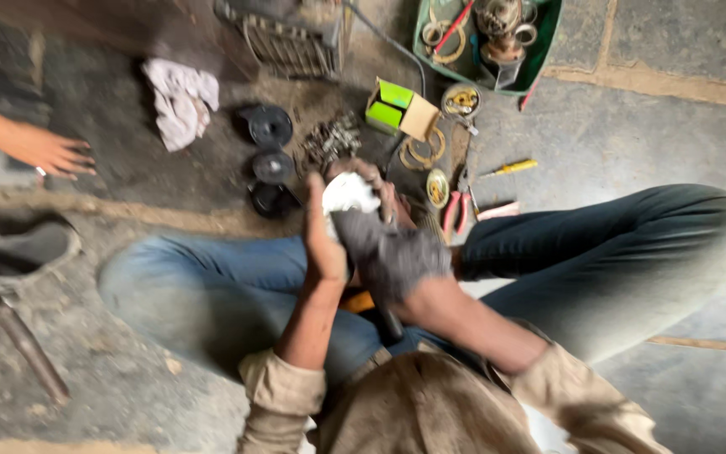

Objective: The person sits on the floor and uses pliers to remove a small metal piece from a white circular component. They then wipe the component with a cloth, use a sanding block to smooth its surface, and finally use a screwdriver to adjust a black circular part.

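Note:
I sit cross-legged on a stone floor in blue jeans. My left hand [323, 244] grips a small white round part [348, 193] in front of my knees. My right hand [378, 195] presses a dirty grey rag [388, 252] against that part, fingers wrapped over its top. Motion blur hides the part's details. An orange handle [360, 301] shows under my forearms.
Black discs [269, 160], a pile of small metal pieces [329, 139], a green and tan box [398, 109], brass rings [423, 151], red pliers [454, 210] and a yellow screwdriver [510, 167] lie ahead. A green tray [548, 50] holds parts. Another person's hand [48, 151] rests at left, near a white cloth [180, 101].

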### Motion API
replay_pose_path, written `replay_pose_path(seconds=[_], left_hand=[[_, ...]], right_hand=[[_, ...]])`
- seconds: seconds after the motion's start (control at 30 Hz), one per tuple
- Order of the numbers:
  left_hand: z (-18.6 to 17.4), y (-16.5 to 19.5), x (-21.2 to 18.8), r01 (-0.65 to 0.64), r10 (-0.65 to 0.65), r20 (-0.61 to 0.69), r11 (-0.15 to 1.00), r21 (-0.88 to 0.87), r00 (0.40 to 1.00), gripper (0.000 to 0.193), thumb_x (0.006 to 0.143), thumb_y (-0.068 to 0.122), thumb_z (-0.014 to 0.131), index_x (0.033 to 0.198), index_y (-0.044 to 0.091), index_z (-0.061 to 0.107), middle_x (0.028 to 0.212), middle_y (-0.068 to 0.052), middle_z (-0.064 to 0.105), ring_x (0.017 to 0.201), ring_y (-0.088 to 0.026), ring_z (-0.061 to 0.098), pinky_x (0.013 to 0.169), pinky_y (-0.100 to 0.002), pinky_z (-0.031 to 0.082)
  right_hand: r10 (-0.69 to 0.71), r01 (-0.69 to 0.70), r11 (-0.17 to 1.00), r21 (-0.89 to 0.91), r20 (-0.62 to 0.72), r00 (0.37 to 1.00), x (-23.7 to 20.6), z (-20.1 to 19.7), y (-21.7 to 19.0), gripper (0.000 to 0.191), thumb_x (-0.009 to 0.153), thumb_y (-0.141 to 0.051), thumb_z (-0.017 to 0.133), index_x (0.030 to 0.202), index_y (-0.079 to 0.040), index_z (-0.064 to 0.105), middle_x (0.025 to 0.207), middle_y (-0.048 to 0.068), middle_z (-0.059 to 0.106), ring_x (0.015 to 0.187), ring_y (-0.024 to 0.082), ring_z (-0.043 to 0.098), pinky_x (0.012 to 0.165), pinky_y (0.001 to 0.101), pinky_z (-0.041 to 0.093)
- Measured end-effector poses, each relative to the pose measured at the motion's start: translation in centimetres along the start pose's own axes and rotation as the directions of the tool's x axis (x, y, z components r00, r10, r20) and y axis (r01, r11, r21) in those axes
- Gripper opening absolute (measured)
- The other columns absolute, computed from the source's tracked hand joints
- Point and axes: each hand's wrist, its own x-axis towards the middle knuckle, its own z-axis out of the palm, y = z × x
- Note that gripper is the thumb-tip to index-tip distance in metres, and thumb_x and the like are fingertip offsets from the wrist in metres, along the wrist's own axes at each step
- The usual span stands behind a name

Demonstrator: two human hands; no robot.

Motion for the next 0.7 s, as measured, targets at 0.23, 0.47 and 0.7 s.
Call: replay_pose_path(seconds=[0.23, 0.47, 0.7], left_hand=[[-1.5, -0.1, 0.3, -0.091, 0.071, 0.077, 0.954, 0.285, 0.994, 0.057, 0.114, 0.046, 0.040, 0.130, -0.005, 0.056, 0.114, -0.014, 0.062, 0.105, -0.024, 0.060, 0.096, -0.035, 0.050], [-3.1, -0.1, 0.7, -0.118, 0.103, 0.061, 0.771, 0.626, 0.993, 0.056, 0.106, 0.031, 0.050, 0.149, -0.004, 0.056, 0.097, -0.010, 0.050, 0.089, -0.020, 0.049, 0.077, -0.033, 0.042], [-6.0, 0.5, 2.6, -0.092, 0.104, -0.035, 0.965, 0.247, 0.994, 0.064, 0.098, 0.026, 0.056, 0.153, -0.002, 0.041, 0.136, -0.018, 0.065, 0.121, -0.030, 0.066, 0.101, -0.045, 0.058]], right_hand=[[0.055, -0.062, 0.983, 0.172, 0.046, 0.997, 0.2, 0.7, 1.6, 0.033, 0.081, -0.029, 0.077, 0.112, -0.018, 0.073, 0.107, 0.013, 0.071, 0.098, 0.039, 0.066, 0.084, 0.0511, 0.050], [0.276, -0.265, 0.957, 0.121, -0.085, 0.957, -0.9, 3.8, 6.3, 0.051, 0.076, -0.017, 0.072, 0.125, -0.007, 0.066, 0.121, 0.023, 0.064, 0.111, 0.045, 0.059, 0.093, 0.0510, 0.048], [0.194, -0.179, 0.981, 0.080, -0.292, 0.936, -2.6, -0.9, 14.6, 0.044, 0.084, -0.008, 0.068, 0.127, -0.004, 0.064, 0.128, 0.021, 0.064, 0.122, 0.042, 0.058, 0.107, 0.0482, 0.045]])
